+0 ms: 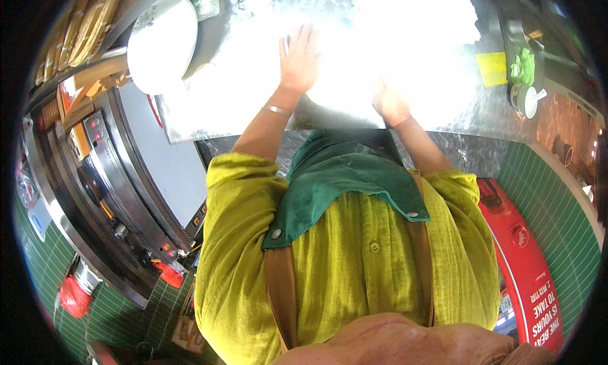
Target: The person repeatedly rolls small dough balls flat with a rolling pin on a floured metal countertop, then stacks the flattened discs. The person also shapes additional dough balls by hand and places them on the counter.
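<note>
My left hand (300, 61) lies palm down on the brightly lit metal worktop (342, 119), its fingers stretched out and apart. A metal bracelet (277, 110) circles that wrist. To its right, my right hand (392, 104) rests lower, close to the worktop's near edge; glare washes out its fingers. Between both hands a pale, rounded shape (327, 100) shows its lower edge; it may be dough, but overexposure hides what it is. Anything under the palms is hidden too.
Right of the hands are a yellow plastic scraper (492, 69), a crumpled green bag or cloth (522, 67) and a white bowl (524, 101) with a spoon. A large white basin (164, 44) stands left, near bamboo trays (88, 30). Steel kitchen equipment (123, 175) stands left, a red cabinet (522, 251) right.
</note>
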A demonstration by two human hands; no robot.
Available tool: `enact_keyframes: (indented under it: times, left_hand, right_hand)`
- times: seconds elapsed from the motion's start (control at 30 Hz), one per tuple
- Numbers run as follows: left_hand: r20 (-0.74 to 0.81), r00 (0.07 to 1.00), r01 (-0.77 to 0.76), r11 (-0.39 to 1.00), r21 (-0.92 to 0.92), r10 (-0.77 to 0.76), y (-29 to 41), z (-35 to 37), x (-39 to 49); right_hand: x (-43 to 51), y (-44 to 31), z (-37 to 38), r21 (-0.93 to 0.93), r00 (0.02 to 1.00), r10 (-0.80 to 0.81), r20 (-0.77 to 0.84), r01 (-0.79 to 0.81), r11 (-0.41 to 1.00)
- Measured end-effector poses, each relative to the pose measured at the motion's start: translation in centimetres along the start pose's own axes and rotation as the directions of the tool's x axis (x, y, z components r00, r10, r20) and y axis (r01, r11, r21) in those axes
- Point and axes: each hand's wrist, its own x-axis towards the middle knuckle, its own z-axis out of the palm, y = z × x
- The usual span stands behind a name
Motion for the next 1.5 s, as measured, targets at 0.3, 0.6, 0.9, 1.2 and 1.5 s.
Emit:
enact_keyframes:
  times: [0.3,0.6,0.9,1.2,1.5]
  left_hand:
    - [0.103,0.987,0.154,0.902,-0.404,-0.122,0.5,-3.4,-7.2]
    - [0.553,0.829,0.18,0.975,-0.13,-0.079,1.7,-0.7,2.3]
    - [0.304,0.952,0.187,0.835,-0.518,-0.024,-0.7,-3.2,-1.3]
    - [0.363,0.858,0.422,0.901,-0.098,-0.362,-1.4,-5.2,-0.3]
    - [0.084,0.996,0.046,0.996,-0.071,-0.04,-0.1,-1.1,-4.6]
  right_hand:
    - [-5.5,-2.9,-3.5,0.201,0.993,-0.113,0.024,0.106,0.974]
    - [-5.6,-2.2,-5.1,0.195,0.995,-0.103,0.002,0.1,0.976]
    - [-6.0,-2.1,-5.1,0.298,0.981,-0.157,-0.115,0.185,0.937]
    - [-2.9,0.8,-4.1,0.217,0.994,-0.091,-0.062,0.102,0.971]
    - [-1.6,1.5,-1.6,0.085,0.985,-0.134,-0.106,0.143,0.986]
